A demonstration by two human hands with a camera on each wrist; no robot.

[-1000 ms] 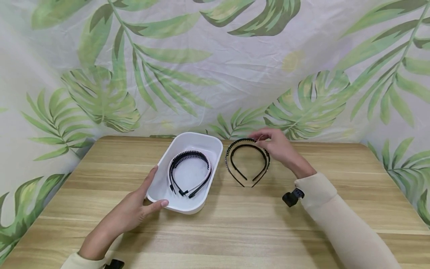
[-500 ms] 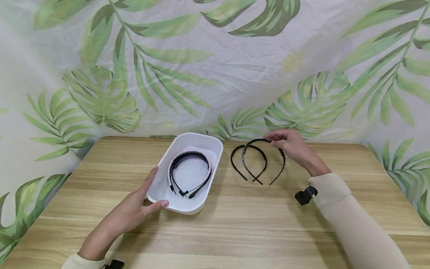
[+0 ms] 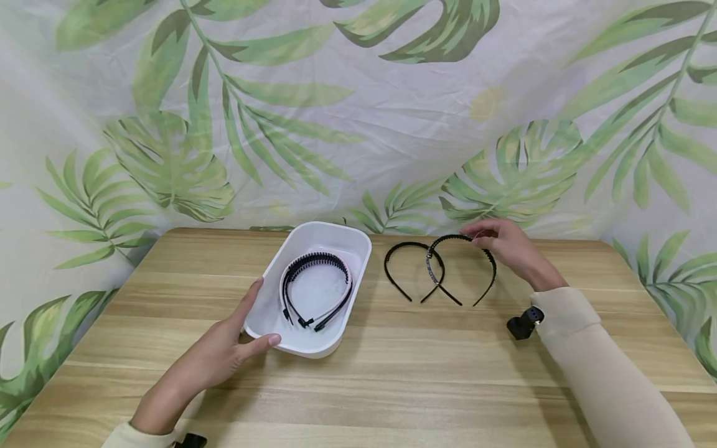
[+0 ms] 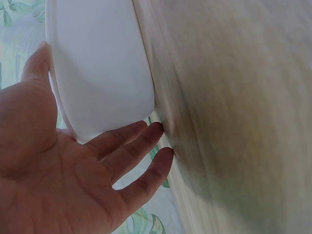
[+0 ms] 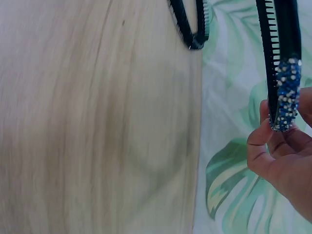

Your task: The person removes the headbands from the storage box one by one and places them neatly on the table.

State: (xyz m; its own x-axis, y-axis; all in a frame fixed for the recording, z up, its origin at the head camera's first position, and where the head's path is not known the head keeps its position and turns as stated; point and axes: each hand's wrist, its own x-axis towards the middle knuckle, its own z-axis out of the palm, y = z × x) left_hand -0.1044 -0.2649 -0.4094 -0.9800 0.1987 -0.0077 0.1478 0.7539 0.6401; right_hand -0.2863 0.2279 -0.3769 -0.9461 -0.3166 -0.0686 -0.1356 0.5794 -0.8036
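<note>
My left hand (image 3: 215, 351) rests against the near left corner of a white plastic basin (image 3: 266, 320), thumb and index finger spread along its rim. In the left wrist view, the other fingers (image 4: 146, 178) lie loosely bent beside its outer wall. Several headbands (image 3: 319, 256), black and pale pink with comb teeth, lie together inside. My right hand (image 3: 515, 252) pinches the top of a black toothed headband (image 5: 287, 92) studded with blue and silver beads, raised in the right wrist view. A plain black headband (image 3: 386, 264) is on the table, partly overlapped by it in the head view.
The wood-grain table (image 3: 392, 386) ends at a back edge just behind the basin and headbands. Beyond it hangs a leaf-printed cloth (image 3: 392, 124). My right hand is close to that back edge.
My right hand has moved right, carrying the beaded headband away from over the plain black one. The left hand and basin stay in place.
</note>
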